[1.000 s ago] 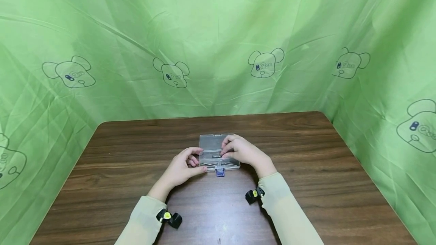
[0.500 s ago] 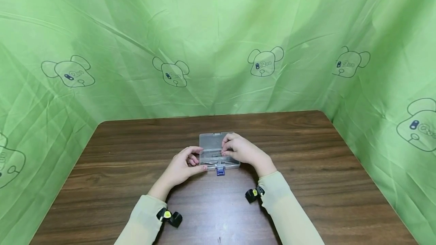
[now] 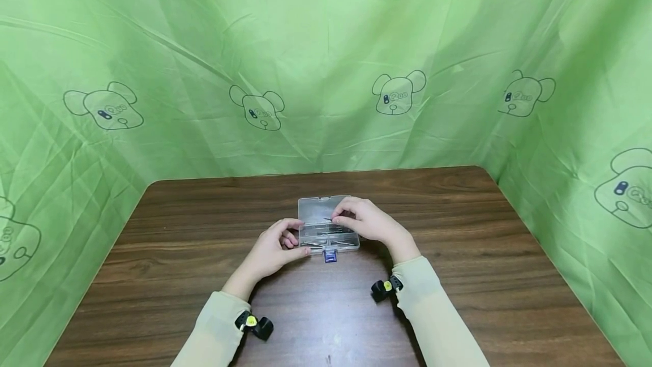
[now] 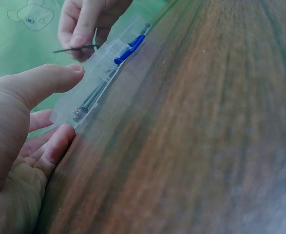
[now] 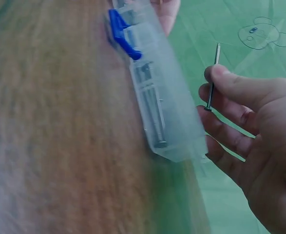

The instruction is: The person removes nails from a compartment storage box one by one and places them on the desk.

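A clear plastic compartment box (image 3: 314,208) lies on the table with its lid raised toward the back. Several nails (image 4: 90,100) rest in its compartments, and a blue latch (image 3: 330,256) hangs at the front. My left hand (image 3: 270,251) holds the box's left end, thumb at the front corner and fingers along the side. Just above the box, my right hand (image 3: 374,224) pinches one nail (image 5: 210,95) between thumb and index finger. In the right wrist view that nail's flat head points down and its tip sticks up past the thumb.
The brown wooden table (image 3: 193,220) has rounded back corners. Green cloth (image 3: 326,44) printed with cartoon animal heads hangs behind it and at both sides. Black cameras (image 3: 262,328) are strapped to both wrists.
My right hand has risen slightly out of the box, bringing the pinched nail up with it. The left hand stays in place on the box.
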Demonstrator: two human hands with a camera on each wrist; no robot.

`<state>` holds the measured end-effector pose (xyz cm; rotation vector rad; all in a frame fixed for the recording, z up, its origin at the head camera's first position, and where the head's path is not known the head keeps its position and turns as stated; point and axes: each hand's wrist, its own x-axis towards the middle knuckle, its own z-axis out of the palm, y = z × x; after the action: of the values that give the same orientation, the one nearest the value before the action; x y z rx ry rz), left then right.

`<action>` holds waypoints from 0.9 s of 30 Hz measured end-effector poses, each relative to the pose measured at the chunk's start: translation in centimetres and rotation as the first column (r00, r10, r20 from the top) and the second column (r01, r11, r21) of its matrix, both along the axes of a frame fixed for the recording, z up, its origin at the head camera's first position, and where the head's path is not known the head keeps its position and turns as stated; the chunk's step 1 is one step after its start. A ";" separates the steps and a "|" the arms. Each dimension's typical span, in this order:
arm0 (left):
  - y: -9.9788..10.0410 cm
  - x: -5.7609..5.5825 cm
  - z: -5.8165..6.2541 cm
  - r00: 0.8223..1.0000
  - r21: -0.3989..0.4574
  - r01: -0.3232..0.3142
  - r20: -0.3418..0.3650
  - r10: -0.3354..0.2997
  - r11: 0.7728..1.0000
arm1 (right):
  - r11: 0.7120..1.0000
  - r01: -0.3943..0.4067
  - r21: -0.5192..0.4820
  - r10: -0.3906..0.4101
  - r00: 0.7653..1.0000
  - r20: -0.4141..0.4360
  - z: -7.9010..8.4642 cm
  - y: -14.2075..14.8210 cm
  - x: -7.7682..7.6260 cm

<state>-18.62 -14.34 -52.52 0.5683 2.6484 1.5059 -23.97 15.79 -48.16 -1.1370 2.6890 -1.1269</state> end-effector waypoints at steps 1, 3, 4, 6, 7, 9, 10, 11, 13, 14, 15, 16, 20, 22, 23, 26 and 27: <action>0.0 0.0 0.0 1.000 0.000 0.000 -0.001 0.000 1.000 | 1.000 0.012 -0.012 -0.012 1.000 0.015 0.1 0.1 0.0; 0.0 0.0 0.0 1.000 0.001 0.001 -0.002 -0.001 1.000 | 0.999 0.035 -0.032 -0.034 0.998 0.047 0.3 0.4 0.0; 0.0 0.0 0.0 1.000 0.000 0.002 -0.002 -0.002 1.000 | 0.998 0.046 -0.040 -0.044 0.997 0.062 0.4 0.5 0.0; 0.0 0.0 0.0 1.000 0.001 0.003 0.001 -0.003 1.000 | 0.996 0.064 -0.056 -0.059 0.994 0.087 0.6 0.9 0.1; 0.0 0.0 0.0 1.000 0.000 0.003 0.001 -0.003 1.000 | 0.996 0.073 -0.058 -0.067 0.993 0.095 0.7 1.1 0.1; 0.1 0.1 0.0 1.000 -0.002 0.005 0.002 -0.005 1.000 | 0.994 0.085 -0.067 -0.077 0.991 0.111 1.0 1.5 0.3; 0.1 0.1 0.0 1.000 -0.001 0.008 0.002 -0.008 1.000 | 0.994 0.089 -0.070 -0.081 0.990 0.113 1.2 1.7 0.4; 0.1 0.1 0.0 1.000 0.000 0.011 -0.001 -0.011 1.000 | 0.993 0.091 -0.076 -0.082 0.990 0.113 1.4 1.9 0.4; 0.1 0.1 0.0 1.000 0.002 0.013 -0.002 -0.013 1.000 | 0.992 0.095 -0.083 -0.085 0.989 0.117 1.8 2.3 0.7; 0.0 0.1 0.0 1.000 0.004 0.014 -0.002 -0.014 1.000 | 0.991 0.095 -0.093 -0.084 0.989 0.118 2.0 2.6 0.8; 0.0 0.1 -0.1 1.000 0.007 0.015 -0.004 -0.015 1.000 | 0.990 0.097 -0.099 -0.085 0.989 0.118 2.2 2.8 0.9; 0.0 0.1 -0.1 1.000 0.009 0.014 -0.005 -0.014 1.000 | 0.990 0.100 -0.104 -0.088 0.989 0.116 2.4 3.0 1.0; -0.1 0.2 -0.1 1.000 0.012 0.011 -0.008 -0.011 1.000 | 0.985 0.139 -0.104 -0.128 0.986 0.102 2.8 4.3 1.4; -0.1 0.1 -0.2 1.000 0.011 0.013 -0.011 -0.013 1.000 | 0.979 0.184 -0.093 -0.175 0.980 0.089 2.7 5.1 1.6; -0.1 0.1 -0.1 1.000 0.009 0.012 -0.010 -0.012 1.000 | 0.973 0.212 -0.090 -0.205 0.975 0.086 2.6 5.6 1.6; -0.1 0.0 -0.1 1.000 0.006 0.012 -0.011 -0.012 1.000 | 0.945 0.314 -0.088 -0.307 0.948 0.085 2.1 6.9 1.5; 0.0 0.0 -0.1 1.000 0.005 0.013 -0.012 -0.012 1.000 | 0.933 0.351 -0.084 -0.343 0.935 0.089 2.0 7.3 1.5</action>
<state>-18.61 -14.38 -52.58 0.5951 2.6454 1.5116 -22.51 23.04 -46.18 -0.6216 2.8783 -1.3277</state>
